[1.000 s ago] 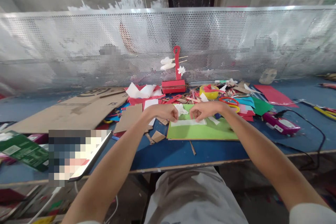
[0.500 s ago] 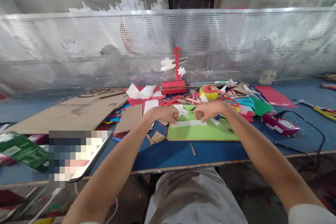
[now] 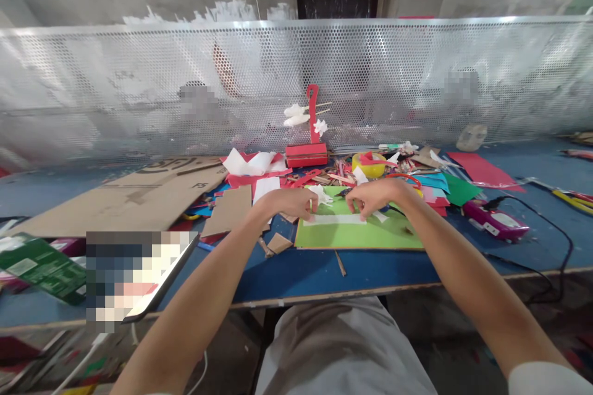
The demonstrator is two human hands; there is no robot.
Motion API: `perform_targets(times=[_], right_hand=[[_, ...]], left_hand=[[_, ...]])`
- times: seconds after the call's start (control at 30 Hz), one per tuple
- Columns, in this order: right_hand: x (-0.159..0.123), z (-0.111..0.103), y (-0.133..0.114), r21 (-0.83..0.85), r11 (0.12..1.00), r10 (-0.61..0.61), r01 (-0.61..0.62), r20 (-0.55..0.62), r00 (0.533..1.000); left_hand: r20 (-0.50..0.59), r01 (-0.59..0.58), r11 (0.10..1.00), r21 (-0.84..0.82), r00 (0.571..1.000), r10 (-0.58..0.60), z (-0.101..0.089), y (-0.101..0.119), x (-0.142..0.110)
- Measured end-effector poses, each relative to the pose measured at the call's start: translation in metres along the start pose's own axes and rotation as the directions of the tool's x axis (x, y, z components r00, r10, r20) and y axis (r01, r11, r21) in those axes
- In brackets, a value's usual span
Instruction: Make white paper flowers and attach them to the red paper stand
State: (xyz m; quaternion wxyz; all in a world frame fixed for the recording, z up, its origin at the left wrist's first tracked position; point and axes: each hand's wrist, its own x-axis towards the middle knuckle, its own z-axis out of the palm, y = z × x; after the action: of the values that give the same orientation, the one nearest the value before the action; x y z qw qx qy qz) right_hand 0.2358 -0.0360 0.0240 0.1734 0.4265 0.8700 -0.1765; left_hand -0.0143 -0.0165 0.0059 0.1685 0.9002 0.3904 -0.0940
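Observation:
A narrow white paper strip (image 3: pixel 337 219) lies stretched sideways over a lime-green sheet (image 3: pixel 356 239). My left hand (image 3: pixel 296 202) pinches its left end, fingertips pointing down. At the right end, the fingers of my right hand (image 3: pixel 370 196) are closed on the strip in the same way. Just behind the strip, between the hands, sits a crumpled white paper flower (image 3: pixel 320 195). Another small white scrap (image 3: pixel 380 216) rests on the sheet under my right hand.
Behind stands a red box with a hooked post (image 3: pixel 306 154) bearing white flowers. Yellow tape (image 3: pixel 369 165), paper scraps and cardboard (image 3: pixel 125 197) crowd the blue table. A tablet (image 3: pixel 162 284) is at left; a purple device (image 3: pixel 498 222) with a black cord and pliers (image 3: pixel 572 199) are at right.
My right hand has shifted slightly right to the strip's end. My left hand stays nearly in place, and the strip still lies across the green sheet.

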Motion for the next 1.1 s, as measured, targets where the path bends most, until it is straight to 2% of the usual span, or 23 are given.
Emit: perform_targets(times=[0.2, 0.3, 0.47, 0.57, 0.63, 0.77, 0.9, 1.1], right_hand=[[-0.003, 0.001, 0.001, 0.025, 1.000, -0.008, 0.009, -0.025, 1.000], [-0.003, 0.001, 0.000, 0.069, 0.995, -0.068, 0.075, -0.101, 0.993], [0.011, 0.006, -0.013, 0.112, 0.958, -0.219, 0.262, -0.298, 0.929], [0.026, 0.014, -0.019, 0.067, 0.952, -0.256, 0.300, -0.364, 0.895], [0.035, 0.019, -0.020, 0.011, 0.946, -0.297, 0.324, -0.371, 0.880], [0.043, 0.024, -0.018, -0.034, 0.943, -0.322, 0.332, -0.352, 0.879], [0.040, 0.023, -0.019, -0.062, 0.948, -0.311, 0.311, -0.366, 0.877], [0.035, 0.018, -0.020, -0.029, 0.953, -0.290, 0.301, -0.375, 0.880]], left_hand=[[0.041, -0.009, 1.000, -0.029, 0.999, 0.010, 0.001, 0.000, 0.002], [0.058, -0.038, 0.999, -0.018, 0.998, 0.039, 0.002, 0.000, 0.004], [0.040, -0.067, 0.997, -0.026, 0.997, 0.068, -0.001, -0.001, 0.002], [0.007, -0.095, 0.995, -0.012, 0.995, 0.095, -0.004, 0.000, -0.003], [-0.008, -0.118, 0.993, 0.001, 0.993, 0.118, -0.005, 0.002, -0.005], [0.002, -0.154, 0.987, -0.046, 0.988, 0.154, -0.006, 0.004, -0.008], [0.016, -0.140, 0.984, -0.106, 0.990, 0.143, -0.006, 0.002, -0.007], [0.015, -0.131, 0.990, -0.052, 0.991, 0.132, -0.007, -0.003, -0.008]])
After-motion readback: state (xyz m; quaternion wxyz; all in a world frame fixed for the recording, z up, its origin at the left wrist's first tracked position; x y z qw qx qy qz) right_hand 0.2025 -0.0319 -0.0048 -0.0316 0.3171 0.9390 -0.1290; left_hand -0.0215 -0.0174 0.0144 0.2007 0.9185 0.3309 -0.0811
